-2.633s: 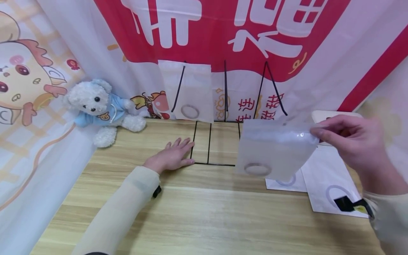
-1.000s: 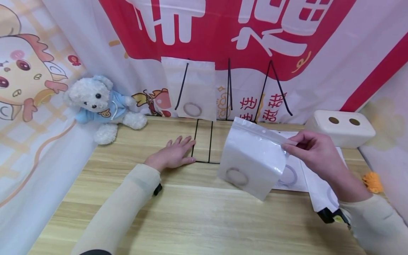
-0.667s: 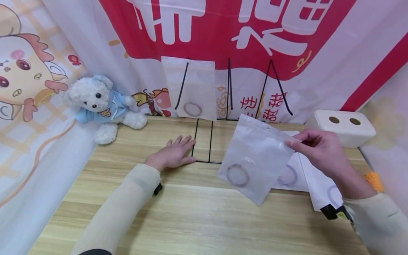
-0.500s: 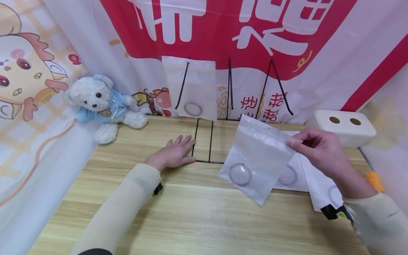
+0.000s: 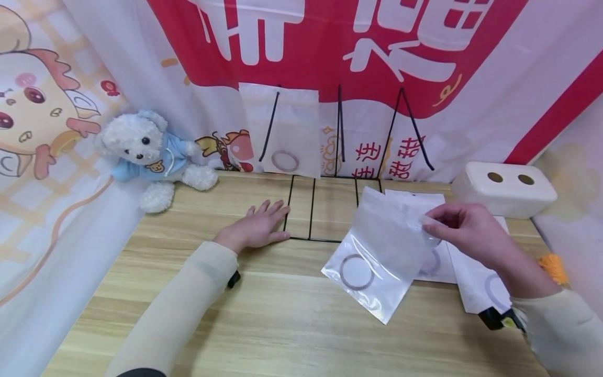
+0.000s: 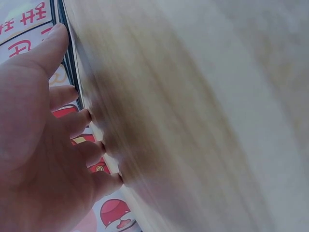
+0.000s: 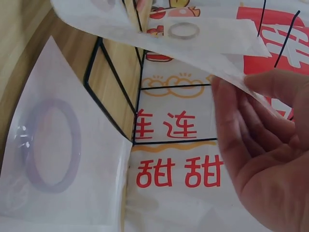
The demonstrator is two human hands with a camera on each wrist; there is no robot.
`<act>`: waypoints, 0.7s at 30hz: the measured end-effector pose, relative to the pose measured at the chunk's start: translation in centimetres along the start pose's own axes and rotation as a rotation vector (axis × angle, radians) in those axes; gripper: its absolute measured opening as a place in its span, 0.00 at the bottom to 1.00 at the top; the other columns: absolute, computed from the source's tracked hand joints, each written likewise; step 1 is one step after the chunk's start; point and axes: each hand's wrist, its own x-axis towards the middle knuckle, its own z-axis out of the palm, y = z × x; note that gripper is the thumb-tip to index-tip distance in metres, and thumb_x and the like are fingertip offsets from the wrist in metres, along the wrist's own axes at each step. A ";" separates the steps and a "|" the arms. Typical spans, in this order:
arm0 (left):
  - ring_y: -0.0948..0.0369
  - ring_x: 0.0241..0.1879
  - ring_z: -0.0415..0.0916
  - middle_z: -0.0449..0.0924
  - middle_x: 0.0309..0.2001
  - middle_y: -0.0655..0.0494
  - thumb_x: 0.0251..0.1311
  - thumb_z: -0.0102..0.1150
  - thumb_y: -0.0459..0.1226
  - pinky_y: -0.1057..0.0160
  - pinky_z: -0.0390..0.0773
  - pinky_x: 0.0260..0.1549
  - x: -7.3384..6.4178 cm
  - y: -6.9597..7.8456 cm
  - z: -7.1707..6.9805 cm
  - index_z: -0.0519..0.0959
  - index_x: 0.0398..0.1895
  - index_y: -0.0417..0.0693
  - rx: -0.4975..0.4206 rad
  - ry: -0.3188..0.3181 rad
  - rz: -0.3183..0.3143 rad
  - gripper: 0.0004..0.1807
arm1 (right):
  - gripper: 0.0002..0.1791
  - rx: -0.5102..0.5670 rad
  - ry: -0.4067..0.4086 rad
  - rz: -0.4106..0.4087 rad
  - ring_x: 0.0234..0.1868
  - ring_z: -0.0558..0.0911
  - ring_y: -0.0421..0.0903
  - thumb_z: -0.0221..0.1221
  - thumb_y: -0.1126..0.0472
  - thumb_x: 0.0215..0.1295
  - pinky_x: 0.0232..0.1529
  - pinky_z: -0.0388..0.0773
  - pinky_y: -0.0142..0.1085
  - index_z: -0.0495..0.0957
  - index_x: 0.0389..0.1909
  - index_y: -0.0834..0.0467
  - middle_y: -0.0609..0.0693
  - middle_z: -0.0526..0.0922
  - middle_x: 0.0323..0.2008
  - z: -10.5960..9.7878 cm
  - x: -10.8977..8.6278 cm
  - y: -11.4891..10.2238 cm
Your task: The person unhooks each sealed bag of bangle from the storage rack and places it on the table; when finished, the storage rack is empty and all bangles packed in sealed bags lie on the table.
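Observation:
My right hand (image 5: 476,235) pinches the top right corner of a translucent white zip bag (image 5: 391,251) with a round bangle (image 5: 343,271) inside. The bag slants over the table, its lower end nearer to me. In the right wrist view, thumb and fingers grip the bag's edge (image 7: 193,60). My left hand (image 5: 256,225) rests with fingers spread at the left side of a black wire rack (image 5: 309,209), fingertips touching its base wire. A similar bag (image 5: 301,125) hangs on the rack's left hook; the middle and right hooks (image 5: 416,131) hold nothing.
More white bags with rings, one (image 5: 471,277) farther right, lie on the wooden table (image 5: 282,324), partly under my right hand. A cream box (image 5: 506,191) with two holes stands behind them. To the left sits a white plush bear (image 5: 155,162). An orange item (image 5: 552,268) lies at right.
My right hand has brought the bag left and down from the right side. In the last half second its lower end has dropped toward the table. The left hand has stayed still.

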 end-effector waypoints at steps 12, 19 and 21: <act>0.32 0.87 0.37 0.39 0.90 0.43 0.81 0.51 0.58 0.24 0.39 0.81 -0.3 0.8 -0.1 0.48 0.90 0.50 0.045 0.002 -0.022 0.45 | 0.16 0.095 -0.134 0.094 0.36 0.84 0.43 0.66 0.56 0.77 0.40 0.87 0.34 0.85 0.53 0.66 0.49 0.90 0.38 0.4 -1.0 2.3; 0.32 0.87 0.38 0.40 0.90 0.44 0.81 0.51 0.59 0.24 0.40 0.81 -0.2 0.8 -0.1 0.49 0.90 0.50 0.053 0.004 -0.027 0.45 | 0.24 0.241 -0.241 0.117 0.36 0.84 0.40 0.65 0.62 0.76 0.42 0.88 0.34 0.76 0.65 0.73 0.46 0.88 0.37 1.0 -1.8 4.3; 0.33 0.87 0.38 0.40 0.90 0.44 0.81 0.51 0.59 0.24 0.40 0.81 -0.2 0.8 -0.1 0.49 0.90 0.51 0.052 0.003 -0.032 0.45 | 0.24 0.283 -0.286 0.114 0.36 0.84 0.40 0.65 0.64 0.76 0.41 0.88 0.34 0.75 0.65 0.74 0.46 0.88 0.36 1.2 -2.0 4.9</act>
